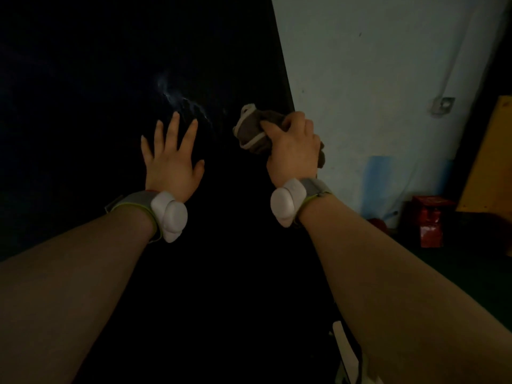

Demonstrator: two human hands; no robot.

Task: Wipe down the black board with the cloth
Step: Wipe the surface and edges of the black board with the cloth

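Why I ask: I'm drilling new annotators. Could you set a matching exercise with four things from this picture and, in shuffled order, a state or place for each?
Things
1. left hand
2. right hand
3. cloth
4. red box

States or places
A. bunched up, grey-brown with pale edging
B. fingers straight and spread, in front of the black board
C. low at the far right, at the foot of the pale wall
D. fingers curled round the cloth

Pairs: 1-B, 2-D, 3-A, 4-C
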